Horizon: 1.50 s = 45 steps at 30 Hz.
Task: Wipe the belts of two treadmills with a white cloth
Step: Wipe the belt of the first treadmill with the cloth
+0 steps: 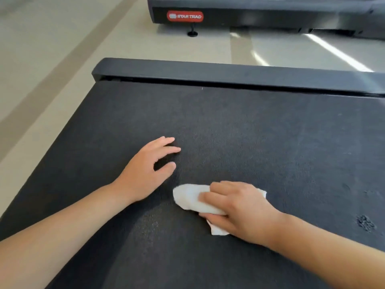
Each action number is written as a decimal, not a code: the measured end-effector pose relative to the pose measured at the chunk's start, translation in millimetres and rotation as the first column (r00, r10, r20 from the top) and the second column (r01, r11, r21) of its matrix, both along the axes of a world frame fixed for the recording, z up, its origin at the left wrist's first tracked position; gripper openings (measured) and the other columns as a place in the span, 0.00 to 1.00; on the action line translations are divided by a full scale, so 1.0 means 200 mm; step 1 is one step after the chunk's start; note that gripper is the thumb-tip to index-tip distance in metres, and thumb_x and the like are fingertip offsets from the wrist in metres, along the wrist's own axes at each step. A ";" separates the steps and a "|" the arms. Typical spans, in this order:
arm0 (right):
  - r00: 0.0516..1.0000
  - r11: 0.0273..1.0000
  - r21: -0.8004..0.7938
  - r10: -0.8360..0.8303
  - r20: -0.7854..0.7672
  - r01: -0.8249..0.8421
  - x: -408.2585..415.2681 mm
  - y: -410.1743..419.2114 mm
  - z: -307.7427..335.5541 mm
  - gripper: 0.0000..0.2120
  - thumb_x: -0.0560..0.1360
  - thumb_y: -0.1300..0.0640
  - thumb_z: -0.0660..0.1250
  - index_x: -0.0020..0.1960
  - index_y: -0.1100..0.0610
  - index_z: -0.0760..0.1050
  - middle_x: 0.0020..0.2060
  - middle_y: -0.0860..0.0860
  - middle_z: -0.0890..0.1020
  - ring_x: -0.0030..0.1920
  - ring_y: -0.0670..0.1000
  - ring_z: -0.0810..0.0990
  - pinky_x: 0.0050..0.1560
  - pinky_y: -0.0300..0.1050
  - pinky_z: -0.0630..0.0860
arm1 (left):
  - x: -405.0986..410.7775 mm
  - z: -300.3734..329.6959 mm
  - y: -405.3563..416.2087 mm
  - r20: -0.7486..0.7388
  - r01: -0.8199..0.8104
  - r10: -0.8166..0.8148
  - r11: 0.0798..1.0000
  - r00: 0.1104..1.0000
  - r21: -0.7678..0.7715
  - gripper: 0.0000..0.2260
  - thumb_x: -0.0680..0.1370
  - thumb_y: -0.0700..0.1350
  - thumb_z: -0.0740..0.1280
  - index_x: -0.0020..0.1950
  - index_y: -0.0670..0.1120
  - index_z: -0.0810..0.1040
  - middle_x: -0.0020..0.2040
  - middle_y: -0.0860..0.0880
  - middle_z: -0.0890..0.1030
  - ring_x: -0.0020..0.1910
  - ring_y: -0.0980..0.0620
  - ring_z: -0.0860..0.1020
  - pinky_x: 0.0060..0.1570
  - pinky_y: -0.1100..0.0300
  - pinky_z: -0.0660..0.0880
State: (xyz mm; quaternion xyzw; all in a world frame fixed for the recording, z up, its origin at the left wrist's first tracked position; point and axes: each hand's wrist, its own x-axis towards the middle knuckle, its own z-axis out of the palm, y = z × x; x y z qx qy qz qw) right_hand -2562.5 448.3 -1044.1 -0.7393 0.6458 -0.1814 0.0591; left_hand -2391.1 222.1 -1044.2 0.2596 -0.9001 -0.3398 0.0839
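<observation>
- Head view: dark textured treadmill belt (260, 142) fills most of the frame, running from the bottom edge up to a dark grey side rail (229, 73) at its far side
- White cloth (192, 198) lies crumpled on the belt, lower centre; one lobe sticks out to the left of the fingers, a corner shows past the knuckles on the right, another scrap shows beneath the thumb
- Right hand (239, 211) lies on top of the cloth; grip state: fingers curled over the wad, thumb tucked against its near edge, so the cloth is held pinched and pressed down onto the belt
- Left hand (145, 170) sits on the belt just left of and beyond the cloth, apart from it; grip state: fingers spread and gently arched, holding nothing; fingertips appear to touch the belt, contact at the palm cannot be told
- Both forearms are bare and enter from the bottom corners
- Small rough, scuffed patch (365, 223) on the belt at the right, well apart from the cloth
- Second treadmill (270, 9) at the top of frame, dark housing, red oval badge (185, 16) reading STAR TRAC, small black foot (192, 32) beneath it
- Pale beige floor (62, 49) with a darker stripe lies between and to the left of the machines; bright reflections on the floor at upper right
</observation>
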 end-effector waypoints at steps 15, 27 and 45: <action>0.999 1.000 -0.016 -0.009 0.034 0.010 0.11 -0.06 -0.01 0.10 0.77 0.45 0.67 0.51 0.51 0.76 0.42 0.48 0.73 0.40 0.53 0.74 0.38 0.48 0.72 | 0.05 -0.08 -0.01 0.084 0.160 -0.140 0.935 0.987 -0.317 0.27 0.82 0.59 0.54 0.81 0.56 0.68 0.83 0.58 0.61 0.84 0.57 0.55 0.82 0.57 0.52; 0.830 0.831 -0.058 -0.556 -0.052 0.553 -0.41 -0.26 -0.02 0.12 0.78 0.40 0.62 0.51 0.49 0.72 0.44 0.46 0.77 0.43 0.54 0.78 0.40 0.50 0.73 | 0.06 -0.09 0.01 0.050 0.127 -0.117 0.929 0.992 -0.349 0.25 0.82 0.56 0.56 0.80 0.55 0.70 0.83 0.57 0.64 0.83 0.56 0.58 0.81 0.56 0.54; 0.849 0.850 -0.059 -0.526 -0.054 0.523 -0.33 -0.23 0.00 0.12 0.77 0.42 0.66 0.49 0.50 0.71 0.43 0.47 0.77 0.44 0.56 0.79 0.40 0.51 0.75 | 0.06 -0.10 0.01 0.055 0.129 -0.117 0.921 0.992 -0.368 0.25 0.82 0.56 0.56 0.80 0.53 0.71 0.82 0.55 0.65 0.83 0.54 0.60 0.81 0.53 0.57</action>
